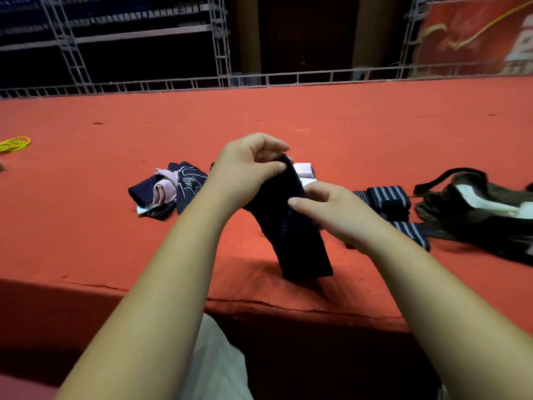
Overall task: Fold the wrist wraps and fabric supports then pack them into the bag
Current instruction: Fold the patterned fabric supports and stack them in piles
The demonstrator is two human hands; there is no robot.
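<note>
A dark navy fabric support point(297, 241) hangs above the red carpeted platform point(86, 226). My left hand point(245, 171) pinches its top end between thumb and fingers. My right hand point(331, 209) grips the fabric lower down on its right side. Striped black-and-grey wrist wraps point(389, 200) lie just right of my hands. The dark olive bag point(476, 209) sits open at the far right, showing something white inside. A pile of navy and pink fabric pieces point(167, 189) lies to the left. A white piece point(304, 170) peeks out behind my hands.
The platform's front edge point(259, 304) runs just below the hanging fabric. A yellow cord point(14, 144) lies at the far left. A metal truss railing point(259, 79) borders the platform's far side, with a red banner point(476, 36) behind.
</note>
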